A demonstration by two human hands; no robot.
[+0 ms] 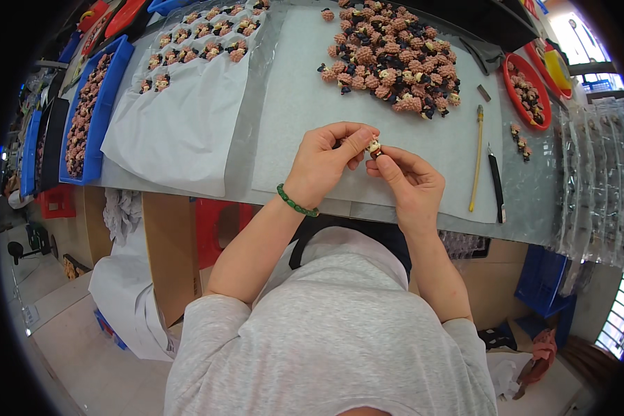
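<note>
The figurines (396, 64) look like rough matt plastic, the sheet (291, 104) paper, the blue tray (107, 112) smooth plastic.

The landmark is the grey table (534, 197). Along its left end lies a long blue tray (102, 149), and a wrinkled white sheet (177, 142) covers the part just beside that tray. Toward the table's right side lie a thin yellow stick (477, 166) and, near it, a dark-handled pointed tool (496, 187). A round red bowl (537, 80) sits at the table's far right, and ribbed clear plastic trays (596, 187) stand at its right end. Below the table's front edge are a brown cardboard box (170, 253) to the left and a blue crate (541, 281) to the right.
</note>
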